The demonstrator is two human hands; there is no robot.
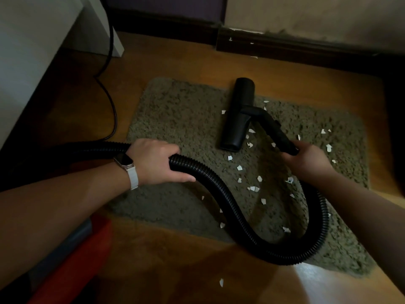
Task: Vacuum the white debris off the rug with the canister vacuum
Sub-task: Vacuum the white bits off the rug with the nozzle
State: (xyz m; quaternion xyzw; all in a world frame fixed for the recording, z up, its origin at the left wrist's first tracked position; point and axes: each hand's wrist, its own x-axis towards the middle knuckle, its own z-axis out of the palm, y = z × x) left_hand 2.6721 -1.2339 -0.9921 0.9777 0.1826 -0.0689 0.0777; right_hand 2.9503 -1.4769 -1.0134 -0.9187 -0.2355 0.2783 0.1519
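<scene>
Nozzle (pixel 237 115) sits on rug (pixel 175 110) far half, debris (pixel 254 189) right of and in front of it, hose (pixel 230 207) loops over near edge, cable (pixel 114 115) on floor (pixel 175 270) left.

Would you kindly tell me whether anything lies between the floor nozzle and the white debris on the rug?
Nothing blocks the floor nozzle from the nearest white debris, scattered right beside it on the rug. Only the black hose loops across the rug's near part, lying among the farther scraps.
</scene>
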